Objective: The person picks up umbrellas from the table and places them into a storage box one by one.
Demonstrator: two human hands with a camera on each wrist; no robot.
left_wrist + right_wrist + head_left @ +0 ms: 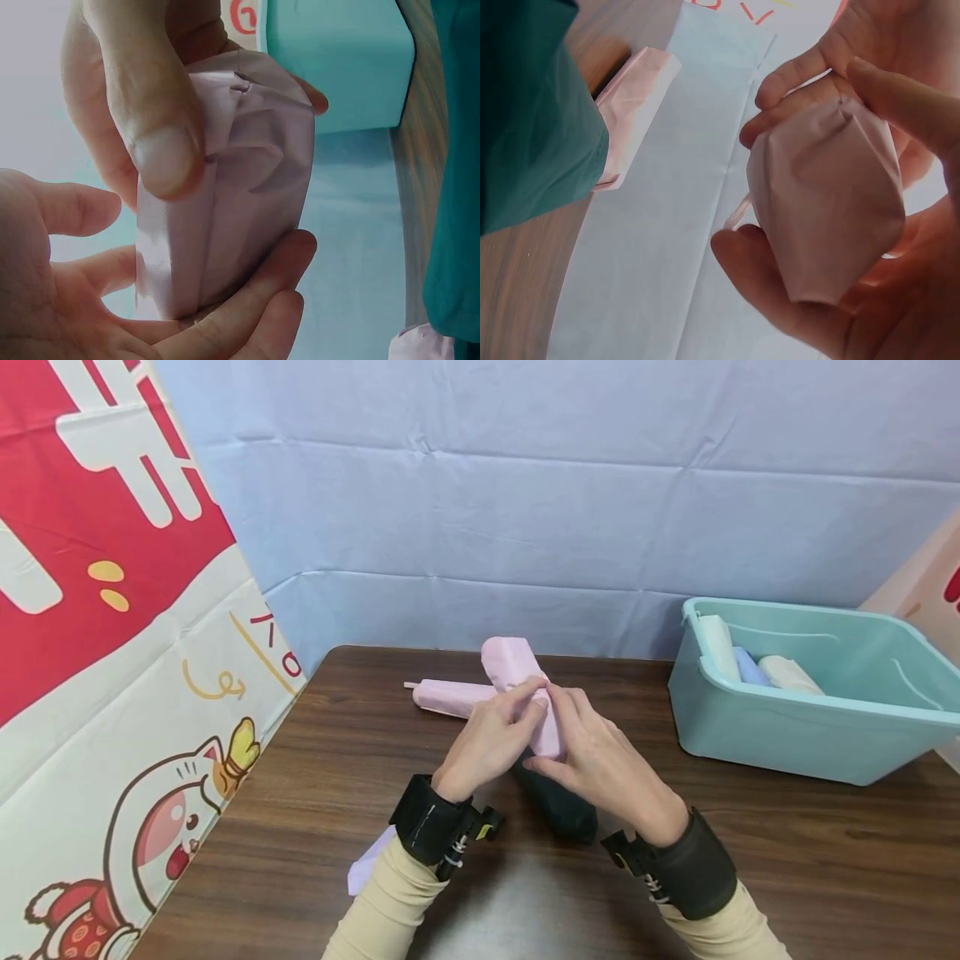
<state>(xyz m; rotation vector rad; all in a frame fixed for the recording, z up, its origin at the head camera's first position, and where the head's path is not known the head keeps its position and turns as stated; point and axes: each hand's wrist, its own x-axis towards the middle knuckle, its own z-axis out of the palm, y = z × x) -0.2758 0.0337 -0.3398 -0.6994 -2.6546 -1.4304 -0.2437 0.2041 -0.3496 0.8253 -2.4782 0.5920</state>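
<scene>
A pink fabric roll [512,662], shaped like a folded umbrella, is held tilted above the table between both hands. My left hand [483,745] grips it, its thumb and index finger on the upper face. My right hand [611,766] holds it from the right side with fingers curved about it. The roll's near end [259,142] shows creased fabric and a seam; in the right wrist view a thin cord [739,212] shows beside it. Behind lies another pink roll [450,697], a short stub at its left end. Under the hands lies a dark green fabric roll [558,806], partly covered.
A light teal bin [787,739] stands at the back right, holding white rolls [789,674] and a blue roll [750,668]. A lavender fabric piece [369,867] lies partly under the left sleeve. Hanging cloths border the brown table [300,793] behind and at left.
</scene>
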